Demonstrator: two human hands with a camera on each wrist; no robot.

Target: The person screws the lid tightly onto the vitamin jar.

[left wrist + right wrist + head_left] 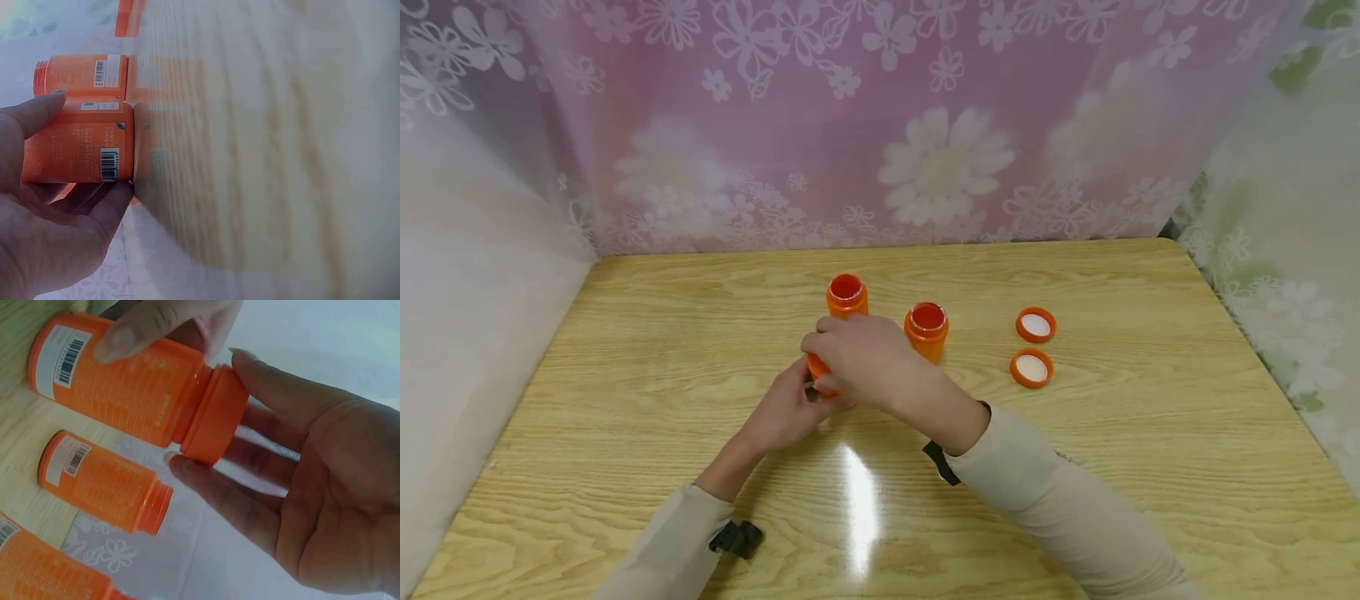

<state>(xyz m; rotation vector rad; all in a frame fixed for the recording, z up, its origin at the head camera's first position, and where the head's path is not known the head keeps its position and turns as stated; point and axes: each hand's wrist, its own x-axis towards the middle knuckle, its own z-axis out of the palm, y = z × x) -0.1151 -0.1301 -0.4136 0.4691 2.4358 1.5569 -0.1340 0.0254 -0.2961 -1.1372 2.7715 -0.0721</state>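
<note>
While the left hand (788, 410) grips an orange bottle (817, 366) on the wooden table (662, 350) in the head view, the right hand (867, 358) covers its top, two uncapped bottles (927, 342) near it and two upturned lids (1032, 368) to the right. In the left wrist view, the left hand clasps its body; in the right wrist view, the right hand pinches its orange cap (215, 415).

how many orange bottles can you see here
3: the held bottle, in the left hand, the right hand gripping its cap; the far bottle, uncapped, partly hidden beyond the right hand; and the right bottle, uncapped, between the hands and two loose caps. No others show.
</note>
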